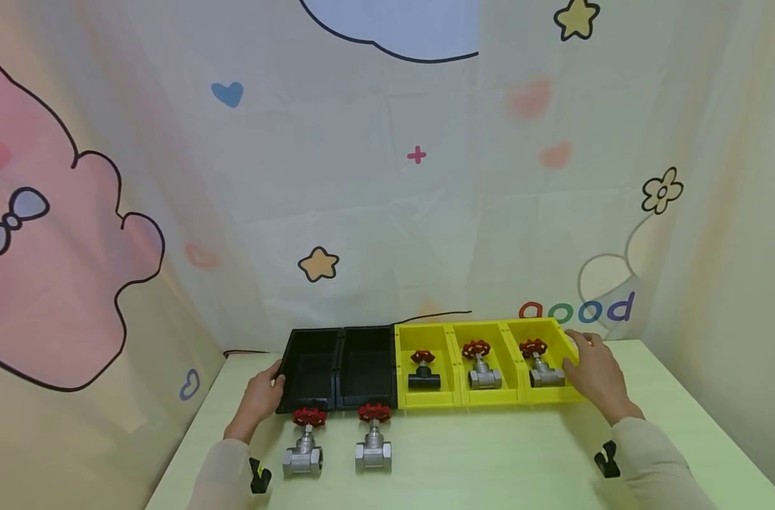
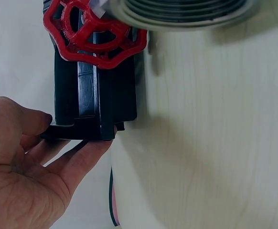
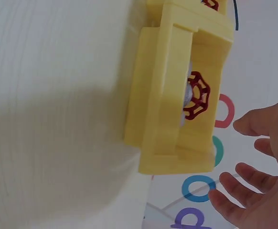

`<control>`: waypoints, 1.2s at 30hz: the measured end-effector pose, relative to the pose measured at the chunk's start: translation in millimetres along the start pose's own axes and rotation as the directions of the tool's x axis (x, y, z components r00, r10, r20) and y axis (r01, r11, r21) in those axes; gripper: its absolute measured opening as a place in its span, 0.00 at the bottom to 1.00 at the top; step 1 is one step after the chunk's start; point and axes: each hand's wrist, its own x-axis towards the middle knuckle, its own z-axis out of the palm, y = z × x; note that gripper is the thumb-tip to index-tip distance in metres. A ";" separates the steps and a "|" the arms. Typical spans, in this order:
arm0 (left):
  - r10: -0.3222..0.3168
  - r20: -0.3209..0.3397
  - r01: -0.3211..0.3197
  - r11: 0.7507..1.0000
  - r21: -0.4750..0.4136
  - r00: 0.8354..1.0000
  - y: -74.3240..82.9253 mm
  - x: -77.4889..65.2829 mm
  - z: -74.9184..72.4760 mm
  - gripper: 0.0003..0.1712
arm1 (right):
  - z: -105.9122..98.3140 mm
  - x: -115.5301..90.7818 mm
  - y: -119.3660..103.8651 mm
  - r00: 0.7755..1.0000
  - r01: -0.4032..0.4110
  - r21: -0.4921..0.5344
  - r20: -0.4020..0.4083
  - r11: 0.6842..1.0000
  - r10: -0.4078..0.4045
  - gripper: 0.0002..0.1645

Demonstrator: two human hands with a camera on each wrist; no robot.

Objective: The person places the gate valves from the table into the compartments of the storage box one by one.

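Observation:
My left hand grips the outer end of a black bin, thumb at the rim and fingers against the outside of the wall, as the left wrist view shows. At the other end of the joined row, my right hand has its fingers spread beside the yellow bin, with a gap showing between them. Each yellow bin holds one valve with a red handwheel: a dark-bodied valve, a silver valve and another silver valve at the right. Both black bins have nothing in them.
Two silver gate valves stand on the table before the black bins, a left one and a right one. A printed curtain hangs behind the table. A thin dark cable runs behind the bins.

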 end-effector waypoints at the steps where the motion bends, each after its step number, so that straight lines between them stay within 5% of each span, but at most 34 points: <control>1: 0.003 0.000 -0.003 1.000 0.002 1.000 -0.2 -0.1 0.0 0.30 | 0.7 0.4 2.6 1.000 -0.002 -0.001 0.006 1.000 0.002 0.36; 12: 0.004 0.004 -0.004 1.000 0.004 1.000 -1.1 0.2 0.7 0.30 | 10.7 -1.4 20.5 0.989 -0.079 0.044 0.127 0.996 0.073 0.37; 36: 0.016 -0.049 -0.016 1.000 0.009 0.999 3.2 -1.0 -1.9 0.30 | 20.1 4.7 36.2 0.990 -0.078 0.049 0.118 0.996 0.072 0.32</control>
